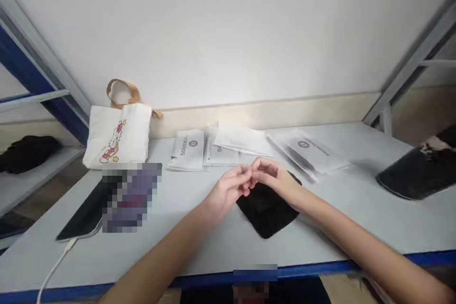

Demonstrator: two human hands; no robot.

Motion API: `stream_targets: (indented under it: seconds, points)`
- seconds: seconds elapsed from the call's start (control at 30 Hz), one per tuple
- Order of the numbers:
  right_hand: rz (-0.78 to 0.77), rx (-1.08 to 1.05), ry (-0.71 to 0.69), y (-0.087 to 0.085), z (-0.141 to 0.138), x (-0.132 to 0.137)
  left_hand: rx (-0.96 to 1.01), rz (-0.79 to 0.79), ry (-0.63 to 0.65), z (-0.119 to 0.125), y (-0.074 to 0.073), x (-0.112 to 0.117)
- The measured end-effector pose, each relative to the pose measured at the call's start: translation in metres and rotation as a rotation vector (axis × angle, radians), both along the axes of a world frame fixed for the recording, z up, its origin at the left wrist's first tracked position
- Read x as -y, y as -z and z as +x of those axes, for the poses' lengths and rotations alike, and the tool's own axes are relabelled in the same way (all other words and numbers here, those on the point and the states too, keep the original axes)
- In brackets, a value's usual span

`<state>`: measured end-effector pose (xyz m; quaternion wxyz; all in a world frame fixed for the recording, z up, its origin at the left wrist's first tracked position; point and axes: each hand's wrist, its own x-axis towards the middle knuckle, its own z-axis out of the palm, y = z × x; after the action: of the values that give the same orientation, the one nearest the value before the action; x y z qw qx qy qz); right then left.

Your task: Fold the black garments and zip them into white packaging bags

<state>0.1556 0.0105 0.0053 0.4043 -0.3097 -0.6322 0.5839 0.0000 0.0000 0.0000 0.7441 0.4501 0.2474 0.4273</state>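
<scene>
My left hand [228, 190] and my right hand [276, 178] meet fingertip to fingertip over the middle of the table. The fingers of both are closed in a pinch. Whatever lies between them, if anything, is too small or too hidden to make out. Beneath them a black, flat, cloth-like piece with rounded corners [269, 213] rests on the table, partly covered by the right hand. Just behind the hands lie frosted plastic packets with ROCKBROS print, one on the left [188, 147] and one on the right [313, 152]. A plain white packet [242, 138] lies between these.
A white tote bag [117, 137] with a cartoon print leans at the back left. In front of it is a dark tablet-like device [89, 209] with a white cable [57, 270]. A black item [416, 173] sits at the right. Metal frames flank the grey table [199, 251].
</scene>
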Motion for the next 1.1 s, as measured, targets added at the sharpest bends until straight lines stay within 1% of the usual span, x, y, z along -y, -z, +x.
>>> stream_targets:
  seconds: [0.17,0.5,0.67,0.83,0.93,1.03,1.1]
  points:
    - [-0.002,-0.006,0.015,0.0023,-0.0014,-0.0049,-0.009,-0.02,-0.015,-0.0011,0.001,-0.0016]
    - [0.008,-0.014,0.03,0.0002,-0.0029,-0.0012,-0.02,-0.002,-0.011,-0.0014,-0.001,0.0003]
    - [-0.001,-0.012,0.057,0.0028,-0.0033,-0.0019,-0.013,-0.018,-0.013,-0.0008,0.0005,-0.0001]
    - [-0.003,-0.014,0.024,0.0037,-0.0019,-0.0017,-0.001,-0.017,-0.008,-0.0017,0.0023,-0.001]
    - [0.006,-0.01,0.051,0.0058,-0.0038,-0.0016,-0.002,-0.023,-0.01,-0.0015,0.0042,-0.0019]
    - [0.011,0.01,0.053,0.0045,-0.0054,-0.0017,0.029,-0.045,0.0,-0.0013,0.0049,-0.003]
    - [0.052,0.053,0.048,0.001,-0.0018,-0.0034,0.108,-0.096,0.015,-0.0026,0.0031,-0.0032]
